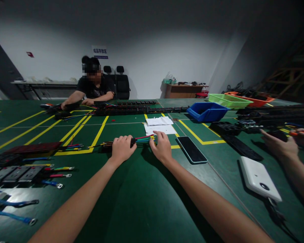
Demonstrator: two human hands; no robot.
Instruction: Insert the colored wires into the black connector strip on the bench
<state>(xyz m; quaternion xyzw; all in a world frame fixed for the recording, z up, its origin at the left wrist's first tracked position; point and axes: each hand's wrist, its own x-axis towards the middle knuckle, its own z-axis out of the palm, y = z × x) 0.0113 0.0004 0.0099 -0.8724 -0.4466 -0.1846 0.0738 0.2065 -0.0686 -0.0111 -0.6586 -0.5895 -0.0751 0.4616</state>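
My left hand (123, 148) is closed over a dark strip with several coloured wires, pressing it near the green table top. Red and green wires (142, 139) stick out from it to the right. At their far end the thumb and forefinger of my right hand (162, 146) close on the wire ends, where something small and yellow shows. My fingers partly hide those ends. White paper sheets (159, 126) lie just beyond my right hand, and a phone (192, 149) lies to its right.
Power strips with lugged wires (17, 173) lie at left. A blue bin (206, 112), a green basket (229, 100) and an orange basket (260, 99) stand at far right. A white power bank (259, 177) lies near another person's hands (281, 145). A co-worker (95, 84) sits across the table.
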